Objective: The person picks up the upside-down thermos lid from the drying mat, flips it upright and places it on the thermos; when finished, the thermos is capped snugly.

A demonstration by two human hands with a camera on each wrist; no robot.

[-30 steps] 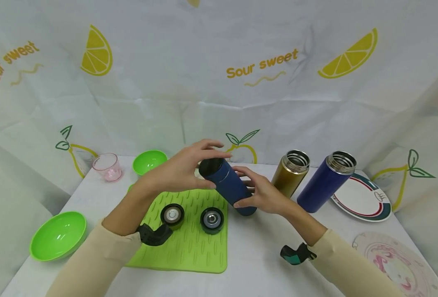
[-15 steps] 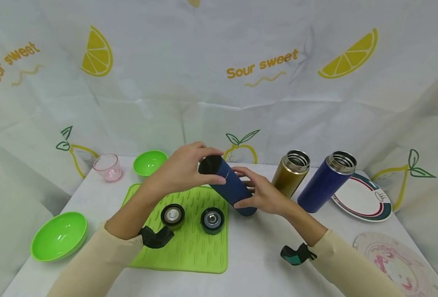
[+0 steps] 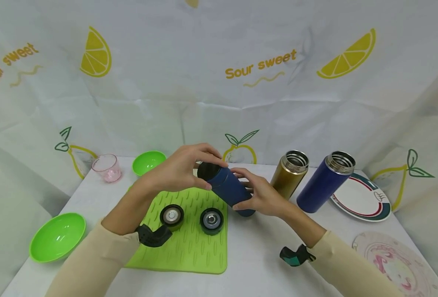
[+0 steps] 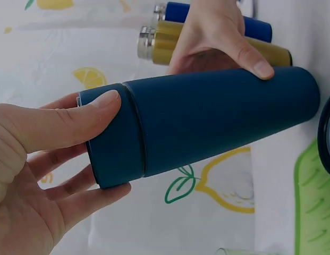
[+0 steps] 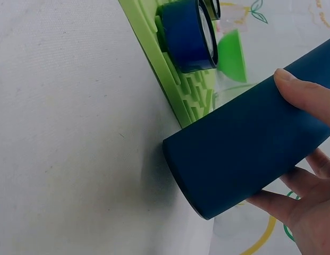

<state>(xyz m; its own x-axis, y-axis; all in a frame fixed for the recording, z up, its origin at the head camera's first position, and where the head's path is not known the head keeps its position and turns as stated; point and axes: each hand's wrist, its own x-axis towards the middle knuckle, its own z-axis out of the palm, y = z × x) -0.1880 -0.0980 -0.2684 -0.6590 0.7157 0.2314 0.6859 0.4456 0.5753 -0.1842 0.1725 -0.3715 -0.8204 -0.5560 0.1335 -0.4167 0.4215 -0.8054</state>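
Note:
A dark blue insulated bottle (image 3: 230,187) with its lid (image 4: 114,141) on is held tilted over the white table, its top leaning left. My left hand (image 3: 180,169) grips the lid, thumb on one side and fingers round the other. Lower down, my right hand (image 3: 260,192) holds the bottle's body between thumb and fingers. In the left wrist view a thin seam runs between lid and body. The bottle's base (image 5: 186,180) is close to the tabletop in the right wrist view. Two removed lids, one with a gold side (image 3: 172,216) and one blue (image 3: 211,221), lie upturned nearby.
Both lids rest on a green mat (image 3: 189,255). Lidless gold (image 3: 287,177) and blue (image 3: 321,185) bottles stand right of my hands, near a rimmed plate (image 3: 360,198) and pink plate (image 3: 393,264). Green bowls (image 3: 57,237) and a pink glass (image 3: 107,168) are at left.
My left hand's thumb has shifted left and its fingers right and down around the lid, a turning motion. The right hand and the bottle's body have stayed nearly in place.

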